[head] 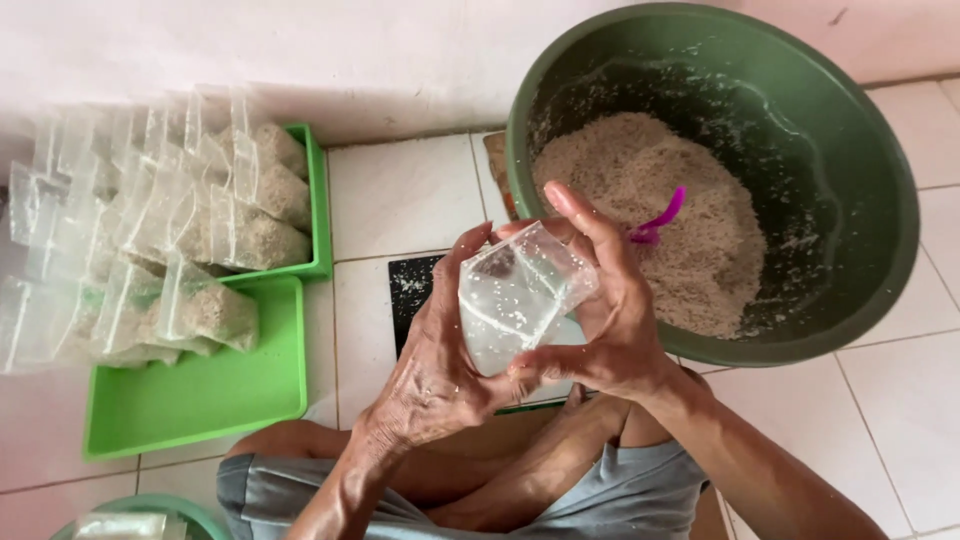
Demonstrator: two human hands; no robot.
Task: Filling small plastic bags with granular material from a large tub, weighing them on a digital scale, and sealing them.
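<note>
A small clear plastic bag, empty but for a few stuck grains, is held in front of me by both hands. My left hand grips its left side and bottom. My right hand holds the right edge, thumb under the bag and fingers spread over its mouth. Just beyond my hands stands a big green basin half filled with pale grain. A pink scoop is stuck in the grain.
At left, two green trays carry several filled clear bags of grain. A dark flat scale lies on the white tiled floor under my hands. My folded legs in grey shorts are below. Another green rim shows at bottom left.
</note>
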